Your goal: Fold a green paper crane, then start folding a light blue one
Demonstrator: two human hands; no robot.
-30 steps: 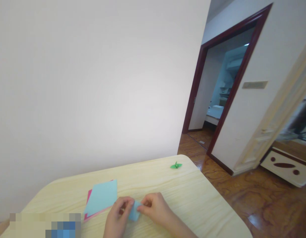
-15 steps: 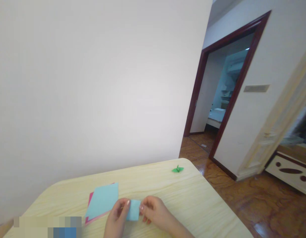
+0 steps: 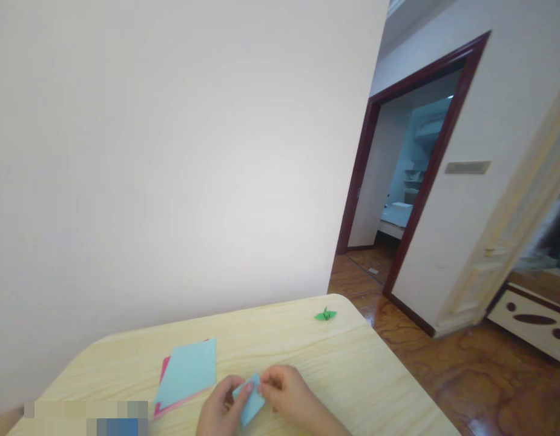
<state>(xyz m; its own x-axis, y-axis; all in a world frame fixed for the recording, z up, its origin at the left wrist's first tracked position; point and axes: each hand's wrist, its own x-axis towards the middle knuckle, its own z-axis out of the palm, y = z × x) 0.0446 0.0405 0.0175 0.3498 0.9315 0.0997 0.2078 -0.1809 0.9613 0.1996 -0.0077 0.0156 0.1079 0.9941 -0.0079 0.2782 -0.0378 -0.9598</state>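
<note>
Blue folded paper (image 3: 252,407), apparently smooth, pinched in grip of both left hand (image 3: 224,407) and right hand (image 3: 282,393).

Head view: bright room, soft detail

Light — diffuse, fairly even; source out of view. Wall (image 3: 193,151): broad pale glow near its middle, greyer toward the left. Table (image 3: 261,339): evenly lit, faint shading near the hands. Floor (image 3: 443,369): glossy, with whitish glare. Doorway (image 3: 398,175): dimmer, blue-tinted, one small bright spot high inside. Focus — left hand (image 3: 223,406), right hand (image 3: 286,393) and folded paper (image 3: 251,407) slightly soft. Right edge: stretched, slanted, smeared. Lower left: coarse pixel blocks.
</note>
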